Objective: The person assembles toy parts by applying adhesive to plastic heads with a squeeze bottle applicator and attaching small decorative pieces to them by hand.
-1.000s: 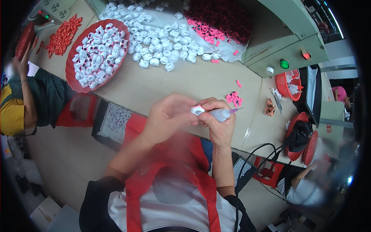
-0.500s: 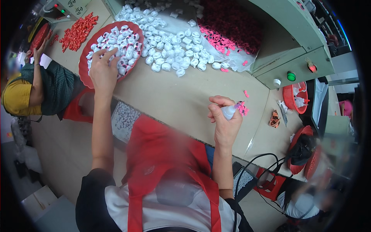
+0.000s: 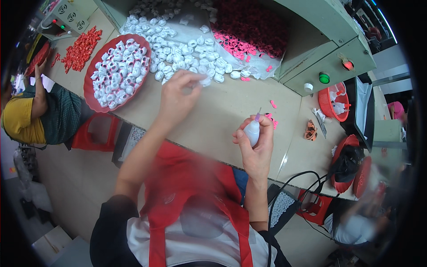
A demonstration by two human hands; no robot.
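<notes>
My left hand point(image 3: 177, 99) is over the table at the near edge of a spread of small white rounded pieces point(image 3: 178, 52). Its thumb and forefinger close on one white piece point(image 3: 205, 81). In my right hand point(image 3: 259, 153) is a translucent squeeze bottle point(image 3: 251, 132) with a purple collar and a thin needle tip, pointing up and away from me. Small pink pieces point(image 3: 273, 122) lie just beyond that hand. To the left, a red scalloped plate point(image 3: 90, 95) holds many white pieces with pink and dark parts in them.
A pale green metal housing point(image 3: 327, 58) with a green button stands over a heap of pink pieces point(image 3: 242, 48). At right are a red basket point(image 3: 327, 106) of bottles, a knife point(image 3: 322, 127) and a black cable point(image 3: 307, 172). A person point(image 3: 29, 107) works at far left.
My left hand has left the red plate and moved right to the white pieces, now pinching one. My right hand has shifted slightly left and nearer, its bottle turned more upright, away from the pink pieces.
</notes>
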